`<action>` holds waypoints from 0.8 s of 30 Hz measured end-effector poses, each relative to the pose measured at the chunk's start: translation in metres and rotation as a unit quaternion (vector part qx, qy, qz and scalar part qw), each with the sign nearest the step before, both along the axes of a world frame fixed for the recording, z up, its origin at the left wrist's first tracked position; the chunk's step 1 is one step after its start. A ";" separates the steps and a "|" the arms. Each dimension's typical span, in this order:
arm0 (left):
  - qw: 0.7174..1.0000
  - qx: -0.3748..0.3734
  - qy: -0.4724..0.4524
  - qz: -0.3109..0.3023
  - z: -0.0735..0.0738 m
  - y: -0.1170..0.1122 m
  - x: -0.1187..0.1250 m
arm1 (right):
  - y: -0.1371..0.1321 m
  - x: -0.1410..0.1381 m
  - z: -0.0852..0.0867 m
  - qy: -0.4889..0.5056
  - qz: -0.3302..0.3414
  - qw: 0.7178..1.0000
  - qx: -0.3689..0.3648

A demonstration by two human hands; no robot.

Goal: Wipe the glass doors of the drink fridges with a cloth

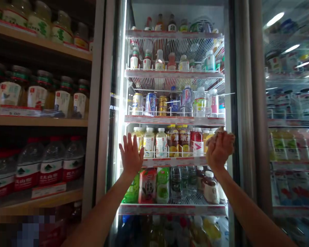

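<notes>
A lit drinks fridge stands straight ahead, its glass door [175, 82] showing faint reflections. My left hand [131, 154] is raised at the left side of the door, fingers spread and palm forward. Whether it touches the glass I cannot tell. On the right side, my right hand [219, 149] is closed around a crumpled, light brownish cloth [230, 140], which appears to be against the glass. Behind the hands, a shelf holds white-labelled tea bottles [161, 142] and dark yellow-capped bottles [184, 139].
Wooden shelves [41, 120] on the left carry jars and red-capped water bottles [51, 159]. A metal frame [247, 103] separates this door from another glass-fronted fridge [293, 120] on the right. Cans [150, 104] and bottles fill the fridge shelves.
</notes>
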State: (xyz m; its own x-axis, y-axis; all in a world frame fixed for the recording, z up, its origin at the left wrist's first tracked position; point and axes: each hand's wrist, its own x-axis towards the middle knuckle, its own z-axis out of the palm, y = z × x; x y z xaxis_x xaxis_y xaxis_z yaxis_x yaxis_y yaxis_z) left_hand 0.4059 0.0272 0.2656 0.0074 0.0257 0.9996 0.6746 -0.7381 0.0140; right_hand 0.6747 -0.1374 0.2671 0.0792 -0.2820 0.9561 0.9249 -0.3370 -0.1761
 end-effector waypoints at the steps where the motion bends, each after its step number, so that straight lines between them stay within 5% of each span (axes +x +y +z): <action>1: 1.000 0.004 -0.003 0.005 -0.002 0.001 0.001 | 0.002 -0.005 -0.004 -0.023 0.003 0.999 -0.024; 5: 1.000 0.015 0.008 0.014 -0.011 0.000 0.001 | 0.012 -0.028 -0.018 -0.168 0.023 0.973 -0.154; 10: 1.000 0.010 0.017 0.012 -0.032 -0.010 0.004 | 0.018 -0.029 -0.015 -0.050 0.013 0.999 0.005; 16: 0.999 -0.020 0.038 0.002 -0.047 -0.014 -0.001 | 0.027 -0.056 -0.027 -0.172 0.082 0.962 -0.194; 21: 0.998 -0.036 0.052 -0.024 -0.057 -0.010 -0.007 | 0.019 -0.030 -0.011 -0.034 0.036 0.998 -0.026; 24: 0.998 -0.026 0.026 -0.056 -0.058 -0.025 0.000 | 0.033 -0.058 -0.018 -0.065 0.090 0.982 -0.155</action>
State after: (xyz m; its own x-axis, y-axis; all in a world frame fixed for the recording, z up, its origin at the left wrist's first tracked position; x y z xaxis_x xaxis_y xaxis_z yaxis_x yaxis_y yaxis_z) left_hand 0.4054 0.0024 0.2078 0.0652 0.0743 0.9951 0.5892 -0.8077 0.0217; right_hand 0.6170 -0.1039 0.2495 -0.0265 0.0309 0.9992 0.9821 -0.1858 0.0318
